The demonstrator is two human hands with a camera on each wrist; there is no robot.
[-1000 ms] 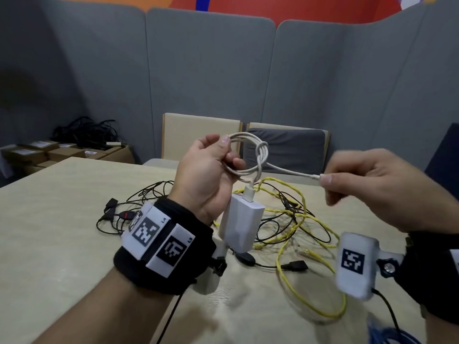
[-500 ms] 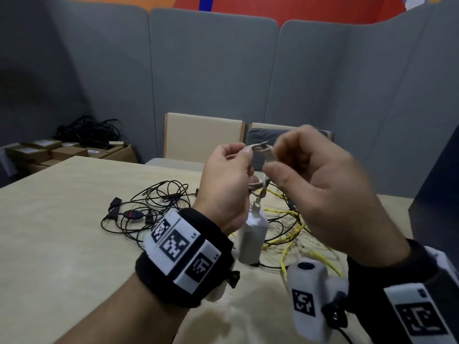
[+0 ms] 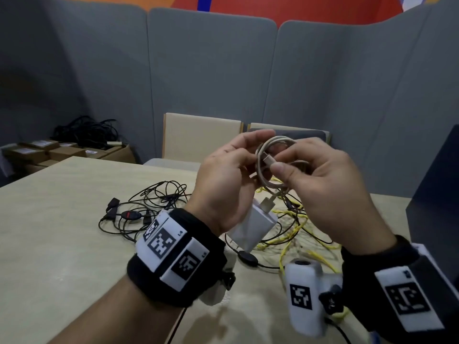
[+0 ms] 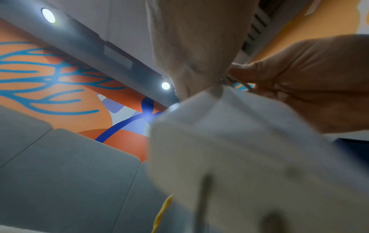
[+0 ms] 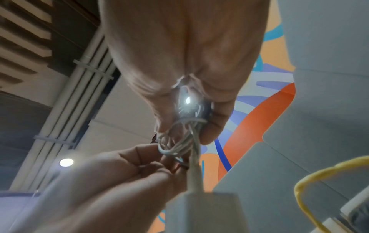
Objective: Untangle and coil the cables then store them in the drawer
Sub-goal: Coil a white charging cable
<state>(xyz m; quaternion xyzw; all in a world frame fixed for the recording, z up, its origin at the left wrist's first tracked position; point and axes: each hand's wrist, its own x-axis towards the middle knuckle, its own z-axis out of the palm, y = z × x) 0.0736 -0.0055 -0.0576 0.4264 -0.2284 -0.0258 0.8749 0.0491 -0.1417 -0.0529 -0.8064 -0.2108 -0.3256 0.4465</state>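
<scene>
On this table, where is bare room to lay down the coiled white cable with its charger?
The light wooden table is bare left of the tangled thin black cables, out to its left edge, and in front of them near the left hand. It is crowded under the right hand, where the yellow cable sprawls.

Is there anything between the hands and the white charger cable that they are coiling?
Nothing visible. The left hand grips the coiled white charger cable directly, and the right hand pinches its connector end. The white charger block hangs below them, above the table.
</scene>
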